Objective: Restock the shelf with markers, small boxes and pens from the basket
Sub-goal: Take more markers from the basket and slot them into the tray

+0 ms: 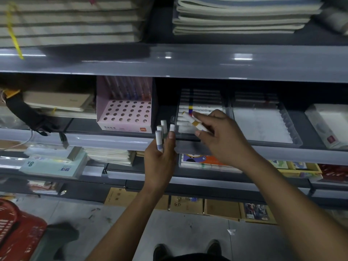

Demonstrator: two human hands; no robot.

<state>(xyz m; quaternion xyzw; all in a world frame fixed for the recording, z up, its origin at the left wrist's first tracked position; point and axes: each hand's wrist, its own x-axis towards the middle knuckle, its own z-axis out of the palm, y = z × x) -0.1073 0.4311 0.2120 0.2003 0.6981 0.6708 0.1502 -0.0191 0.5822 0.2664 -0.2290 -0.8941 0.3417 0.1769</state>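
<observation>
Head view, centre of the frame: the left hand (160, 157) grips a bunch of white markers (163, 132) upright, fingers curled round them, just in front of the grey shelf (113, 141) edge. Just right of it, the right hand (220, 134) pinches one white marker with an orange band (192, 120), tilted over the clear tray (228, 110) holding rows of markers. A pink holed box (124, 114) stands left of the tray. At lower left sits the red basket (17, 228).
</observation>
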